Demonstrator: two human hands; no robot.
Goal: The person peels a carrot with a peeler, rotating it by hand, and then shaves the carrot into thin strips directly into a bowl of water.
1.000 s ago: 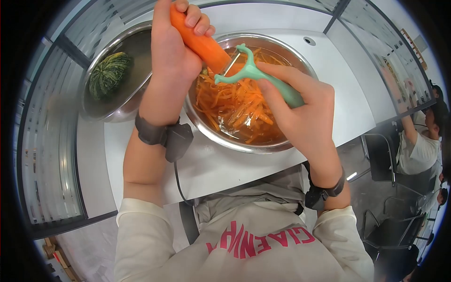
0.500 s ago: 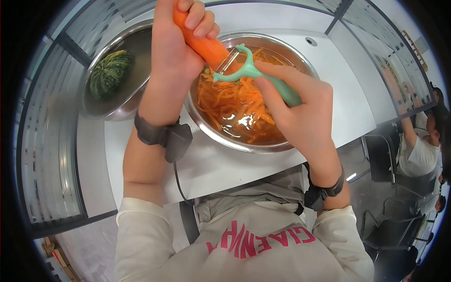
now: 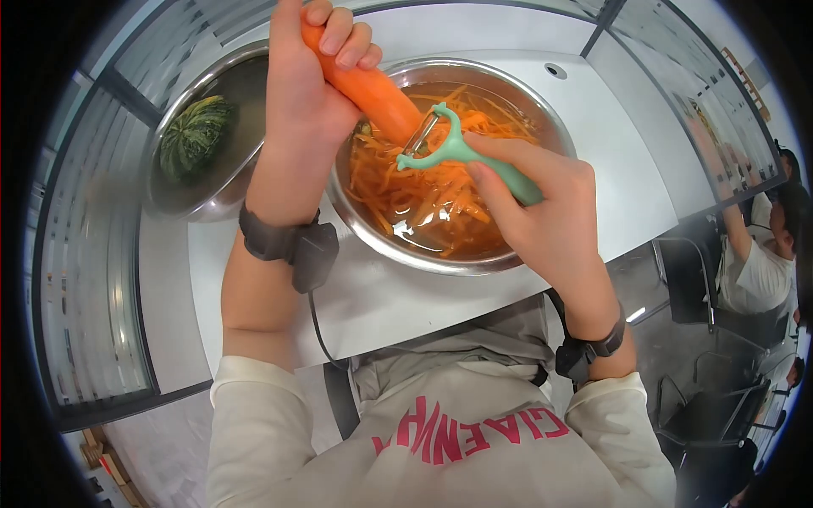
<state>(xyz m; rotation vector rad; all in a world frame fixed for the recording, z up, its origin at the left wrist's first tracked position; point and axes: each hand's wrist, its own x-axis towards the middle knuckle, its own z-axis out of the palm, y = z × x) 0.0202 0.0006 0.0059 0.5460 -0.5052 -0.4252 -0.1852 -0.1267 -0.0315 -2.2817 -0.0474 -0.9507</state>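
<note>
A peeled-looking carrot [image 3: 373, 93] is gripped in my left hand [image 3: 315, 76], tilted with its lower end over the basin. My right hand [image 3: 542, 186] pinches the handle of a mint-green Y-shaped peeler [image 3: 457, 148], its metal blade at the carrot's lower tip. Whether the blade presses on the carrot or only lies beside it, I cannot tell. Below both hands stands a steel basin [image 3: 406, 256] of water, holding many orange carrot shreds [image 3: 440, 203]. My left palm partly covers the carrot's upper part.
Left of my left arm, a second steel basin [image 3: 203, 207] holds a dark green ribbed squash [image 3: 196, 135] in water. Both basins stand on a white table [image 3: 398, 309] with glass partitions. At far right are chairs [image 3: 686, 271] and another person [image 3: 758, 271].
The peeler has moved down and slightly right, toward the carrot's lower end. My left hand and the carrot have shifted slightly left.
</note>
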